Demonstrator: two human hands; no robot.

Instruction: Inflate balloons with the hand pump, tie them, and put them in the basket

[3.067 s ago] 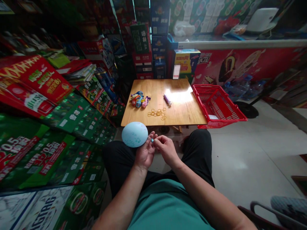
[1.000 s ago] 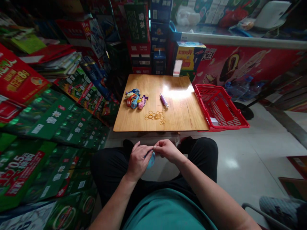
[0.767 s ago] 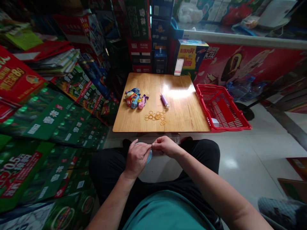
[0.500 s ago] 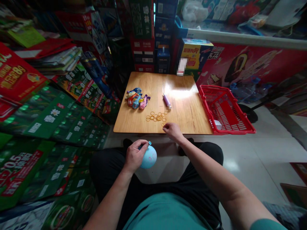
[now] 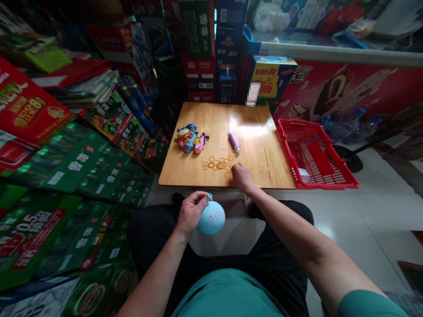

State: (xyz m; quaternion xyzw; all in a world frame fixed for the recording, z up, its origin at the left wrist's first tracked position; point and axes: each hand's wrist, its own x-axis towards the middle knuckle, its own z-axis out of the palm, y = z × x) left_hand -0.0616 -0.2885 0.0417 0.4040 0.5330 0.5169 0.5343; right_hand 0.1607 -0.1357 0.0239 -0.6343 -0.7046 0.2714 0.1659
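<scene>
My left hand [image 5: 191, 212] is shut around the neck of a small inflated light-blue balloon [image 5: 211, 218] with a pink pattern, held over my lap. The balloon's blue neck tip [image 5: 209, 196] sticks out above my fingers. My right hand [image 5: 242, 177] rests at the near part of a wooden table [image 5: 261, 169], curled beside a loose pile of small orange rubber bands [image 5: 218, 164]. I cannot tell whether it holds a band. Farther off lie several deflated coloured balloons [image 5: 191, 141] and a small purple hand pump [image 5: 234, 141].
A red plastic basket [image 5: 287, 132] stands against the table's right side. Printed green and red cartons [image 5: 76, 163] are stacked along the left, and more stand behind the table. A tiled floor [image 5: 350, 220] lies to the right.
My hands have parted from working together at the balloon's neck. My right hand moved forward to the table by the rubber bands, and my left hand now holds the balloon alone.
</scene>
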